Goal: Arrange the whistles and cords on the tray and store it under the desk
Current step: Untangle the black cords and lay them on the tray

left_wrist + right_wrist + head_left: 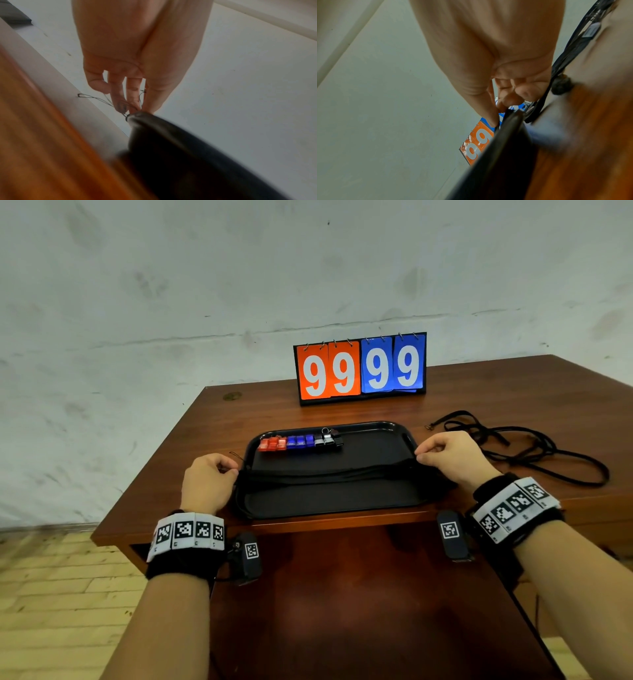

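Note:
A black tray lies on the wooden desk. A row of red, blue and grey whistles stands along its far left rim. Several black cords stretch straight across the tray from side to side. My left hand pinches their thin looped ends at the tray's left edge; the left wrist view shows the fingertips closed on those loops. At the tray's right edge my right hand pinches the cords' other ends, thumb and finger together in the right wrist view.
More loose black cords lie tangled on the desk right of the tray. A flip scoreboard reading 99 99 stands behind the tray against the wall. The desk's front edge is just below the tray.

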The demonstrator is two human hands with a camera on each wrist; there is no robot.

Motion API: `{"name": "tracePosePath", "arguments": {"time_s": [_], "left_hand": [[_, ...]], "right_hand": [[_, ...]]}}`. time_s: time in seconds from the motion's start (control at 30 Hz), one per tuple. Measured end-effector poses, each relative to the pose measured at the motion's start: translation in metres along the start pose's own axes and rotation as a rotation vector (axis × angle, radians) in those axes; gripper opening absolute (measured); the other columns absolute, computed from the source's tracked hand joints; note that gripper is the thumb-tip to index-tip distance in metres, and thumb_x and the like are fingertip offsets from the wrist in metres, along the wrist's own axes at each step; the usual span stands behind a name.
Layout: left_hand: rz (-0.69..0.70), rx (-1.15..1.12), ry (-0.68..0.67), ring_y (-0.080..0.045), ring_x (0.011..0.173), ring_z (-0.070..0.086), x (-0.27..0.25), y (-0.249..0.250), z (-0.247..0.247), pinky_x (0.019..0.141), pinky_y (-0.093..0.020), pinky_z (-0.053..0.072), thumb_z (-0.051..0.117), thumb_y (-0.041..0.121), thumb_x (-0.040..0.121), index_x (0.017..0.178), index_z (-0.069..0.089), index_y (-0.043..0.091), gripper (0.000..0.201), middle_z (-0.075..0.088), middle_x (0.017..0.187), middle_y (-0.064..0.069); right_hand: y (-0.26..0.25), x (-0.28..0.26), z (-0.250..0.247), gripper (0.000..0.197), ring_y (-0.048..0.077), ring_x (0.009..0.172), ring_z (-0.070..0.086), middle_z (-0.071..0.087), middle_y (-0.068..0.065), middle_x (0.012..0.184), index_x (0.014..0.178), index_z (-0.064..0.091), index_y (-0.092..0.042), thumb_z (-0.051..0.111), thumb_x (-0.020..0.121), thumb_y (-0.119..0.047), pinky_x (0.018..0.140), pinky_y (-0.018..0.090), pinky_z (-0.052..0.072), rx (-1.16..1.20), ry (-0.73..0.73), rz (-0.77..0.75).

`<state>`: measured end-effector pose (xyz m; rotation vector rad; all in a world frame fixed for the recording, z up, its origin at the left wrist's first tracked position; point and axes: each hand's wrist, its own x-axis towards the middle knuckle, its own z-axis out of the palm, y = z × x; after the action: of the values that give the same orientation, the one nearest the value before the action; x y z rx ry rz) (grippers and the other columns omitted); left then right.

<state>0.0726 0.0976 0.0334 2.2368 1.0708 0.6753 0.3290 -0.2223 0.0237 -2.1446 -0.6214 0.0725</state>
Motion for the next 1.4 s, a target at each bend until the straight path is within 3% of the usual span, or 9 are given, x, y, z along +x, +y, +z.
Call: {"name": "tracePosePath", "arguments": {"time_s": [0.13, 0.27, 0.4, 0.47, 0.63, 0.83, 1.03, 1.23, 1.4], "left_hand": [[-0.023, 0.031, 0.021, -0.026, 0.097, 0.064, -0.002, 0.0, 0.002, 0.088, -0.039, 0.053, 0.069, 0.023, 0.085, 0.082, 0.071, 0.026, 0.004, 0.07, 0.094, 0.001], [-0.039, 0.094, 0.075, -0.032, 0.111, 0.056, -0.005, 0.008, 0.001, 0.093, -0.048, 0.05, 0.068, 0.036, 0.081, 0.079, 0.066, 0.038, 0.003, 0.065, 0.113, -0.001], [-0.05, 0.132, 0.106, -0.034, 0.121, 0.046, -0.011, 0.021, -0.003, 0.098, -0.048, 0.044, 0.063, 0.031, 0.083, 0.089, 0.069, 0.033, 0.009, 0.055, 0.125, -0.004], [-0.041, 0.123, 0.11, -0.035, 0.122, 0.046, -0.016, 0.031, -0.005, 0.098, -0.048, 0.043, 0.062, 0.029, 0.083, 0.091, 0.069, 0.032, 0.011, 0.054, 0.127, -0.004], [0.022, 0.083, 0.088, -0.03, 0.113, 0.056, -0.027, 0.057, -0.002, 0.092, -0.048, 0.049, 0.062, 0.036, 0.083, 0.084, 0.065, 0.04, 0.005, 0.064, 0.116, 0.003], [0.165, 0.01, 0.012, -0.022, 0.106, 0.061, -0.041, 0.094, 0.02, 0.091, -0.047, 0.053, 0.061, 0.036, 0.082, 0.073, 0.058, 0.047, 0.014, 0.067, 0.109, 0.007], [0.309, -0.027, -0.06, -0.015, 0.096, 0.061, -0.062, 0.147, 0.044, 0.086, -0.031, 0.049, 0.065, 0.023, 0.089, 0.091, 0.07, 0.027, 0.007, 0.063, 0.105, 0.004], [0.416, -0.022, -0.148, -0.008, 0.086, 0.056, -0.076, 0.192, 0.083, 0.08, -0.027, 0.044, 0.064, 0.023, 0.091, 0.1, 0.07, 0.022, 0.01, 0.06, 0.102, 0.007], [0.457, 0.031, -0.201, -0.016, 0.094, 0.059, -0.085, 0.223, 0.116, 0.09, -0.04, 0.052, 0.062, 0.025, 0.09, 0.094, 0.067, 0.029, 0.007, 0.062, 0.102, 0.006]], "right_hand": [[-0.001, -0.001, 0.0, 0.011, 0.013, 0.059, 0.057, 0.062, 0.0, 0.062, 0.073, 0.072, -0.016, 0.078, 0.078, -0.009, 0.062, 0.026, 0.046, -0.017, -0.013, 0.012], [-0.001, -0.004, -0.003, 0.012, 0.013, 0.064, 0.059, 0.064, -0.001, 0.066, 0.071, 0.071, -0.018, 0.077, 0.078, -0.01, 0.064, 0.025, 0.045, -0.024, 0.022, 0.006], [-0.005, -0.009, -0.01, 0.014, 0.014, 0.072, 0.062, 0.067, -0.001, 0.074, 0.07, 0.07, -0.018, 0.072, 0.08, -0.01, 0.069, 0.028, 0.049, 0.026, 0.056, -0.005], [-0.011, -0.012, -0.016, 0.013, 0.009, 0.07, 0.059, 0.065, -0.005, 0.074, 0.073, 0.07, -0.018, 0.069, 0.083, -0.01, 0.065, 0.024, 0.044, 0.028, 0.065, -0.021], [-0.024, -0.018, -0.024, 0.007, 0.014, 0.062, 0.06, 0.066, -0.001, 0.07, 0.082, 0.071, -0.018, 0.069, 0.085, -0.011, 0.064, 0.029, 0.05, 0.101, 0.036, -0.048], [-0.025, -0.034, -0.045, 0.008, 0.01, 0.054, 0.06, 0.065, 0.003, 0.069, 0.096, 0.069, -0.012, 0.067, 0.089, -0.011, 0.049, 0.02, 0.046, 0.189, -0.033, -0.042], [-0.004, -0.041, -0.076, 0.008, 0.019, 0.062, 0.062, 0.07, 0.021, 0.081, 0.096, 0.069, -0.013, 0.065, 0.089, -0.011, 0.054, 0.031, 0.049, 0.221, 0.013, -0.009], [0.021, -0.043, -0.107, 0.014, 0.019, 0.064, 0.062, 0.067, 0.011, 0.071, 0.103, 0.069, -0.011, 0.064, 0.09, -0.009, 0.054, 0.028, 0.05, 0.235, 0.018, 0.004], [0.043, -0.038, -0.133, 0.014, 0.014, 0.069, 0.067, 0.071, 0.003, 0.073, 0.102, 0.069, -0.017, 0.062, 0.091, -0.013, 0.054, 0.023, 0.051, 0.174, 0.058, -0.001]]}}
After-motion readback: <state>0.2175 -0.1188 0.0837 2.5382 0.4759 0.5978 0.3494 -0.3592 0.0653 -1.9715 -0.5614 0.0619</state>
